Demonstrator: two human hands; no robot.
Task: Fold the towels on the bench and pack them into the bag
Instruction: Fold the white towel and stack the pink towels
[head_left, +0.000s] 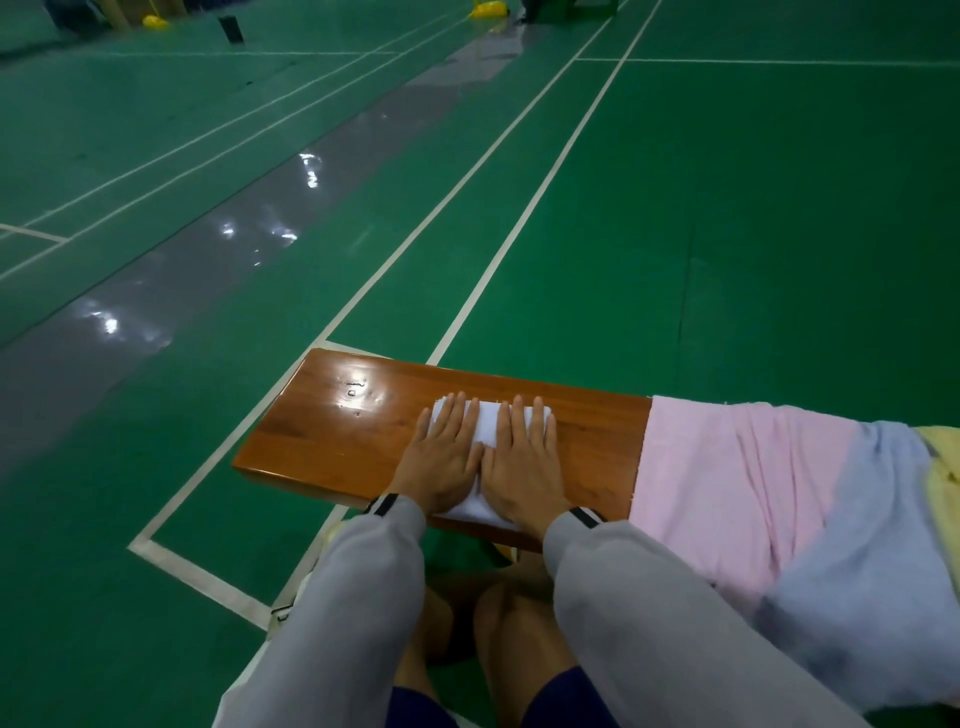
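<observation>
White towel (488, 427), folded into a narrow block, lies across the wooden bench (322, 441) toward its left half. Its near end reaches the bench's near edge, just above the person's bare knees (501, 629).

Both grey sleeves reach forward over that edge. The left hand (441, 460) and the right hand (522, 462) lie side by side on the towel, palms down, fingers straight and spread, pressing it flat and gripping nothing. Only a strip of white shows between and around them.

Along the bench to the right of the hands, a pink towel (717, 478) is draped unfolded and hangs over the near edge. A blue towel (857, 545) overlaps it, and a yellow one (941, 452) shows at the bench's right end. I cannot make out a bag anywhere around the bench.

Beyond the bench's far edge stretches the green court floor (727, 208) with its white lines.

The bench top is glossy, so I reckon the fold could skid or spring open once the palms lift. Its overhanging end could tip it to the floor. The pink towel's hanging weight may drag it off too.
</observation>
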